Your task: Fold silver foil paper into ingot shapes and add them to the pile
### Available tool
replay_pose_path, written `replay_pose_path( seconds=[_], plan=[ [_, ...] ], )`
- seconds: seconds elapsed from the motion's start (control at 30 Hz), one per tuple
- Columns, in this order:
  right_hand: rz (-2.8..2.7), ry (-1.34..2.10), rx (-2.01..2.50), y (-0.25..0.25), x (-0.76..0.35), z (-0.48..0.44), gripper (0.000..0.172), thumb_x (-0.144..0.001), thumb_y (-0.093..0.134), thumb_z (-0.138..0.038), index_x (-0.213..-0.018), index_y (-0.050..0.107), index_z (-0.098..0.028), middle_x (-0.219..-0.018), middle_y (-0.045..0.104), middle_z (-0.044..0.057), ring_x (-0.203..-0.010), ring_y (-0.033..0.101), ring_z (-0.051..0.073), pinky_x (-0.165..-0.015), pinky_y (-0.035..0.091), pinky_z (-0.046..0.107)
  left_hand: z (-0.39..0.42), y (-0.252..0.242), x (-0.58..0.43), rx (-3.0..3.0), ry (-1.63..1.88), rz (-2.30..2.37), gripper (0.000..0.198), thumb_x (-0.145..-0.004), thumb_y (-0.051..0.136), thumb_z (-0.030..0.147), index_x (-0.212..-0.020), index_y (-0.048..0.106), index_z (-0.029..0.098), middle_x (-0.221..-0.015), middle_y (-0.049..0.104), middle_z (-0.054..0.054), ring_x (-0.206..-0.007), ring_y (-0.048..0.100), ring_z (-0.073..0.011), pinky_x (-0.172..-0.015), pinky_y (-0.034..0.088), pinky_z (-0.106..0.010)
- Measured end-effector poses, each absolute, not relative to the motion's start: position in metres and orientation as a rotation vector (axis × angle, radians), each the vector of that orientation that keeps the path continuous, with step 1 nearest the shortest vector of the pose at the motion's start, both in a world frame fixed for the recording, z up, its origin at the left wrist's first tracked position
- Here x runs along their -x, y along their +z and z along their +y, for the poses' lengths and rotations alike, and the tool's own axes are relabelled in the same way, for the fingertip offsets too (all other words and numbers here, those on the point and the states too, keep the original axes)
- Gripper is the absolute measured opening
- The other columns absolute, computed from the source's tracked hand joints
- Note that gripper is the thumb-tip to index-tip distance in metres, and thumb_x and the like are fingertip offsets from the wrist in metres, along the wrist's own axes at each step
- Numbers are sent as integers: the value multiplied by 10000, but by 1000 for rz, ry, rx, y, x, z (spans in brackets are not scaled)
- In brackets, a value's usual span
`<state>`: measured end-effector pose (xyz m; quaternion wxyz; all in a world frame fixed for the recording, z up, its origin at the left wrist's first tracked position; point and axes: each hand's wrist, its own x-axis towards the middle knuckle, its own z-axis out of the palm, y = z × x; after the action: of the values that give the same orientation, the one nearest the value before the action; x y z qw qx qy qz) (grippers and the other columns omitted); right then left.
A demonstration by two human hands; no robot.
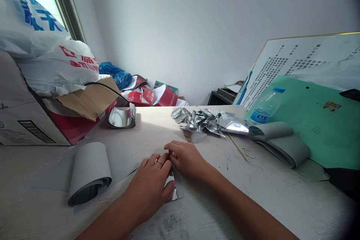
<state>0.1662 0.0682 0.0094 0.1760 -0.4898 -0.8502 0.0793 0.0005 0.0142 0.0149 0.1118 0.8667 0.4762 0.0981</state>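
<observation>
A small piece of silver foil paper (170,183) lies on the pale table, mostly hidden under my left hand (153,180). This hand, with a ring on one finger, rests palm down with its fingers spread over the foil, and its thumb presses near the right edge. My right hand (187,157) is closed at the foil's far end, its thumb and forefinger bent together beside the left fingertips; what lies between them is mostly hidden. Beyond the hands is a pile of folded silver foil pieces (201,120).
On the left stand a curled grey-white sheet roll (91,172), a curved stack of silver sheets (120,117) and a cardboard box (30,116). To the right are a thin stick (238,148), rubber bands (248,153), folded grey sheets (287,144), a water bottle (266,107) and a green folder (317,123).
</observation>
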Motion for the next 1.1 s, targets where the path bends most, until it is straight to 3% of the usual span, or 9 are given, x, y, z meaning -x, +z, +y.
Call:
replay_pose_path(
  seconds=[0.5, 0.7, 1.1],
  plan=[
    [-2433, 226, 1461, 18, -169, 67, 285, -893, 523, -183, -1131, 679, -206, -996, 720, 65, -914, 635, 158, -756, 375, 230, 15, 13, 2, -2543, 323, 1378, 158, -890, 540, 247, -1038, 589, 225, -1256, 589, -19, -1147, 488, -278, -957, 411, -488],
    [-2465, 228, 1419, 22, -173, 65, 347, -893, 494, -169, -1198, 654, -206, -989, 717, 71, -910, 632, 167, -767, 370, 238, 15, 14, 2, -2556, 292, 1379, 191, -894, 542, 232, -1080, 589, 235, -1380, 536, 7, -1198, 466, -279, -981, 407, -504],
    [-2768, 25, 1318, 39, -175, 57, 247, -886, 459, -180, -1062, 629, -214, -845, 690, 51, -750, 590, 157, -610, 173, 283, 14, 19, 0, -2520, 252, 1399, 223, -897, 529, 223, -1111, 592, 217, -1401, 533, -20, -1225, 447, -293, -1018, 385, -530]
  ],
)
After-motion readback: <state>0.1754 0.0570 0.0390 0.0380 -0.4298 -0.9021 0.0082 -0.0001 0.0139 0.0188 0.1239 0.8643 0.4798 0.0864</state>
